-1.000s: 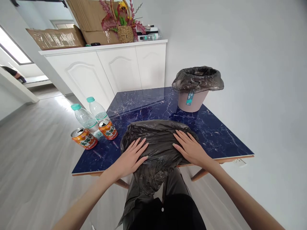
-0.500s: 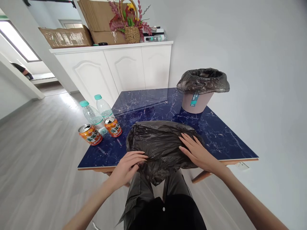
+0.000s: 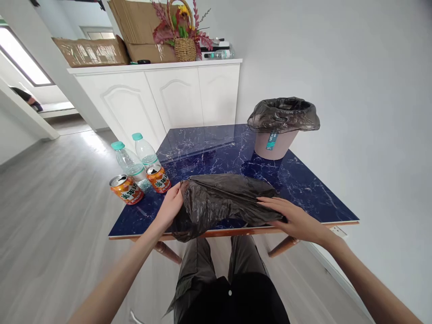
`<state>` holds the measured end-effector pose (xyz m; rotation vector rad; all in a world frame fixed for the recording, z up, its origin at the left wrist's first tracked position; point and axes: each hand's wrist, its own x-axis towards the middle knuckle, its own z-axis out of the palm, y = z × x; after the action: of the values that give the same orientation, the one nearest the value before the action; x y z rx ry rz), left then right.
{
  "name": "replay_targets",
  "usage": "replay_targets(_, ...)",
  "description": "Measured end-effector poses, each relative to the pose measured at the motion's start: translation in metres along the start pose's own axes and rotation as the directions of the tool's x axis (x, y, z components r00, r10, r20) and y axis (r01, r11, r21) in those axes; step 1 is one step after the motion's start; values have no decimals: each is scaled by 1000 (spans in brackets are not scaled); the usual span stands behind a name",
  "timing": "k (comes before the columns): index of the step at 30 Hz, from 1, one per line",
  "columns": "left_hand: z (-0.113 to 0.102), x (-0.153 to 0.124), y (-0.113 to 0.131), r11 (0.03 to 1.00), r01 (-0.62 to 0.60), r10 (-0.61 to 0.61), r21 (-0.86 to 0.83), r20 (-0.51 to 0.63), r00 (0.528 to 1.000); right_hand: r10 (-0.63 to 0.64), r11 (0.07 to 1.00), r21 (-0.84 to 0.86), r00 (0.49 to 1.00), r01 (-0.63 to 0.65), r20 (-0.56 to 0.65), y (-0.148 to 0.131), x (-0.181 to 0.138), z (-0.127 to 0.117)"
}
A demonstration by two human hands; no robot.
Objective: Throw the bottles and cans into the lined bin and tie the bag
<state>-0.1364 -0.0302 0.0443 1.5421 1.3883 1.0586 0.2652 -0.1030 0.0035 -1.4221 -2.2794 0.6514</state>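
Note:
A dark, crumpled trash bag (image 3: 222, 193) lies across the front of the blue marbled table (image 3: 202, 148), its lower left part hanging over the front edge. My left hand (image 3: 173, 202) is closed on the bag's left end, fingers partly hidden behind the plastic. At the right end, my right hand (image 3: 293, 219) holds the bag with its fingers over the top and its thumb lower, near the table edge. Just left of my left hand stand two orange drink cans (image 3: 158, 179), their tops opened.
Two clear plastic bottles (image 3: 146, 152) with teal caps stand behind the cans. A pinkish trash bin (image 3: 272, 146) with a dark liner sits at the back right. Beyond the table, a white cabinet (image 3: 175, 96) bears cardboard boxes (image 3: 145, 27) and a flower basket (image 3: 185, 48).
My left hand has moved up and left, gripping the bag's end and lifting it. My right hand has shifted slightly right and down. The bag's front part has been drawn up off the near edge.

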Motion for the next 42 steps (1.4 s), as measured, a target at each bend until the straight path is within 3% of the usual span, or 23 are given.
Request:
replay_targets(3,-8,13,13,996,-47,48,73,-23,999,159,986,72,982,-152,-103,4,11,-1)
replay_targets(4,-8,10,21,985,-130,140,110,-86,986,225,973,82,965,-215,-136,6,15,0)
replay_targets(5,-5,3,30,955,-246,274,165,-178,945,278,960,83,946,-267,-168,8,20,1)
replay_targets(6,0,-9,38,893,-378,433,244,-241,868,312,950,80,929,-302,-201,10,26,2)
replay_targets(7,8,-24,47,795,-496,596,349,-290,749,327,945,79,916,-317,-235,13,31,3)
replay_targets(8,19,-42,53,667,-626,736,403,-230,637,322,947,82,909,-311,-266,15,38,5)
replay_targets(9,32,-61,58,507,-772,833,385,13,553,306,952,91,906,-293,-294,17,44,6)
replay_targets(10,45,-79,60,324,-898,839,297,348,418,292,956,103,902,-273,-317,19,50,8)
replay_targets(11,60,-94,59,178,-966,760,188,597,256,284,959,113,899,-261,-334,21,55,9)
replay_targets(12,74,-105,56,102,-987,629,125,760,161,285,959,116,894,-261,-345,21,59,10)
replay_targets(13,87,-112,51,101,-985,557,137,813,170,293,956,107,890,-273,-350,21,62,11)
replay_targets(14,99,-113,44,106,-976,525,190,823,218,308,951,90,884,-295,-351,20,64,11)
replay_targets(16,117,-101,32,145,-924,507,355,775,378,343,934,34,867,-355,-363,12,64,11)
replay_targets(18,128,-78,21,178,-860,514,477,700,495,345,922,-14,839,-387,-421,-1,61,10)
replay_targets(21,131,-37,11,201,-786,522,584,615,591,192,951,-94,801,-295,-567,-25,56,12)
replay_targets(24,125,-2,5,186,-752,503,633,596,626,-65,965,-247,829,-90,-555,-40,60,24)
replay_targets(26,121,15,0,181,-748,478,639,607,635,-138,945,-327,873,-27,-468,-40,69,35)
replay_targets(29,116,33,-11,266,-686,380,677,581,720,-68,921,-379,924,-86,-375,-28,82,53)
replay_targets(31,111,38,-20,333,-602,304,726,521,797,5,910,-387,940,-146,-342,-16,88,61)
replay_targets(33,102,40,-31,368,-533,267,762,462,846,51,900,-397,948,-180,-314,-4,88,66)
replay_targets(36,79,38,-47,398,-500,276,769,419,865,60,892,-416,958,-178,-282,9,85,70)
replay_targets(38,59,38,-54,405,-521,285,751,438,853,53,892,-420,962,-166,-268,14,83,70)
replay_targets(42,30,36,-48,368,-562,294,741,481,826,48,899,-411,967,-151,-249,16,82,70)
